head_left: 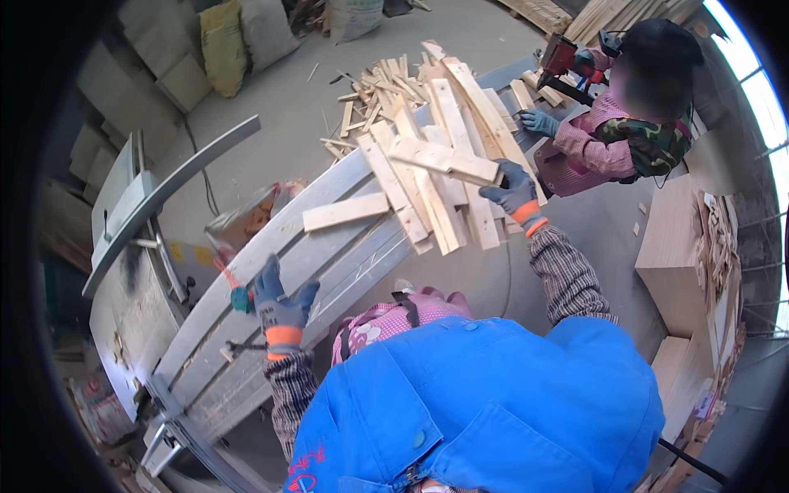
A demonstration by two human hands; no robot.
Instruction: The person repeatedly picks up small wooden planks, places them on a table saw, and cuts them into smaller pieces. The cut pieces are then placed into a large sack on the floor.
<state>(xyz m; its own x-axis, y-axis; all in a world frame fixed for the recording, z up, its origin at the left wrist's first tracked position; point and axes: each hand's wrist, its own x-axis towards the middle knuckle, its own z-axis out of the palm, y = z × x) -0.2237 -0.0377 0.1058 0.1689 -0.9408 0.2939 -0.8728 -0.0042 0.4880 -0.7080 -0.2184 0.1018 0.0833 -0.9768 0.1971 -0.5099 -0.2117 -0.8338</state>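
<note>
My left hand (281,306), in a grey work glove with an orange cuff, is over the near part of the metal table (246,287). Its fingers are spread and nothing is in them. My right hand (516,195), gloved alike, closes on the right end of a short pale wooden board (444,159), which lies across the pile. Beneath and around it, longer wooden boards (436,209) are heaped at slanting angles. A single short wooden piece (345,211) rests apart on the table, left of the heap. By my left fingertips is a small teal object (241,299) with red on it.
At the right, a co-worker's gloved hand (539,122) touches wood on the table's far end, beside a red-and-black power tool (560,59). Wood offcuts (382,94) are piled beyond the table. A curved metal rail (177,197) stands left; sacks (223,49) stand behind. A wooden box (678,255) is right.
</note>
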